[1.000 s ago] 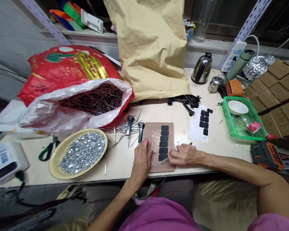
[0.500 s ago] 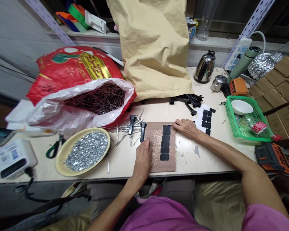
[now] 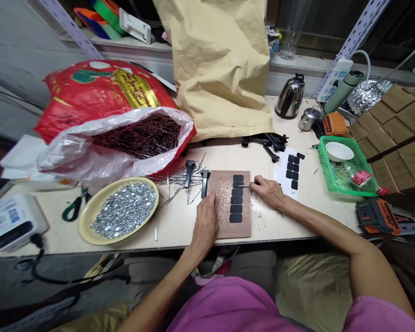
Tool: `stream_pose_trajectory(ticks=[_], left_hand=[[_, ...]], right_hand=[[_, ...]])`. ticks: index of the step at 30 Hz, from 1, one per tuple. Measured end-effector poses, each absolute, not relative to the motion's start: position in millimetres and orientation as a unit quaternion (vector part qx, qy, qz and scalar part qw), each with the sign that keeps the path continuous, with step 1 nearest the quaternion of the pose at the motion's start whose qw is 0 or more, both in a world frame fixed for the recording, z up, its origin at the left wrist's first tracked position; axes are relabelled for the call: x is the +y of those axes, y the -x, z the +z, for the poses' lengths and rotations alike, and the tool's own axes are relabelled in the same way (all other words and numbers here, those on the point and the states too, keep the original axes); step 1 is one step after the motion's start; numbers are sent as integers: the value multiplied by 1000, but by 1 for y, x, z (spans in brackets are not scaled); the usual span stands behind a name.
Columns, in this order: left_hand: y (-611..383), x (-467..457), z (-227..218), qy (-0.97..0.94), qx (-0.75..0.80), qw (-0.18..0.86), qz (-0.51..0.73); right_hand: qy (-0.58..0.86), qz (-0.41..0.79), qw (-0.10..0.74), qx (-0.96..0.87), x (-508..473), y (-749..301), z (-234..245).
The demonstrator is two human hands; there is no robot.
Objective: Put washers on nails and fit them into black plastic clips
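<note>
A brown wooden board [image 3: 224,226] lies on the table before me, with pale specks strewn over its left part. Down its right side runs a column of black rounded pads [image 3: 235,208]. My left hand [image 3: 204,219] holds the board's left edge, its fingers pointing away from me. Pinched in my right hand [image 3: 267,190] is a thin metal rod [image 3: 244,186], whose tip lies over the upper pads. Just beyond my left fingers is a black T-shaped clip [image 3: 205,183]. Another black clip [image 3: 189,174] lies on scattered metal pins [image 3: 174,177].
Left stand a yellow bowl [image 3: 84,233] of small metal pieces, green-handled scissors [image 3: 72,210] and a red bag [image 3: 90,87] of dark screws. Right of the board is a white sheet [image 3: 280,173] with black pads. Farther right are a green basket [image 3: 327,177] and a battery [image 3: 376,216].
My right hand has drawn the rod toward me, from the top pad to lower in the column. My left hand stays at the board's edge. The whole view has shifted slightly.
</note>
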State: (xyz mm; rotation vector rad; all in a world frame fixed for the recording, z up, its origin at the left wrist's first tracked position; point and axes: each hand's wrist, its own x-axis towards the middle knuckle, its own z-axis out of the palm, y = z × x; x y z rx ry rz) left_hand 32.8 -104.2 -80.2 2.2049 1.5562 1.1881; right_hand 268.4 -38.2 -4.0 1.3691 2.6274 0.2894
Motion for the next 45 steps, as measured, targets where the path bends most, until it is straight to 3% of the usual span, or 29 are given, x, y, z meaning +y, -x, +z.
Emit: stream_pose_trajectory(ticks=[6, 10, 12, 14, 16, 18, 20, 24, 27, 31, 33, 36, 39, 42, 45], left_hand=[[-32, -102, -83, -742, 523, 101, 407], [-35, -103, -82, -737, 527, 103, 409], [-36, -104, -80, -733, 528, 111, 414], [-34, -104, -77, -722, 534, 120, 424], [-28, -100, -72, -696, 558, 122, 435], [-19, -90, -66, -662, 604, 114, 428], [-10, -76, -59, -641, 657, 107, 383], [-6, -49, -43, -633, 722, 133, 246], [-11, -35, -34, -633, 734, 170, 178], [-11, -24, -24, -615, 738, 216, 174], [-4, -22, -16, -581, 737, 259, 230], [10, -26, 0, -485, 679, 427, 347], [21, -42, 19, -363, 534, 671, 364], [26, -61, 30, -298, 428, 784, 337], [38, -70, 27, -334, 429, 762, 353]], right_hand=[[-486, 70, 101, 866, -33, -263, 4], [-547, -18, 71, 834, -36, -249, 25], [-574, -148, -12, 805, -55, -236, 41], [-557, -378, -97, 733, -91, -223, 52], [-493, -674, -51, 548, -133, -210, 51], [-475, -817, 17, 326, -168, -197, 35], [-498, -852, 42, 156, -185, -183, 7], [-589, -806, -59, -14, -171, -153, -46], [-573, -811, -115, -13, -165, -139, -57], [-454, -871, -43, 180, -185, -142, -25], [-410, -794, -58, 444, -184, -149, 1], [-376, -378, -204, 821, -147, -161, 29], [-233, -29, -244, 941, -90, -164, 34], [-98, 98, -242, 960, -49, -153, 27], [-33, 96, -222, 970, -34, -139, 21]])
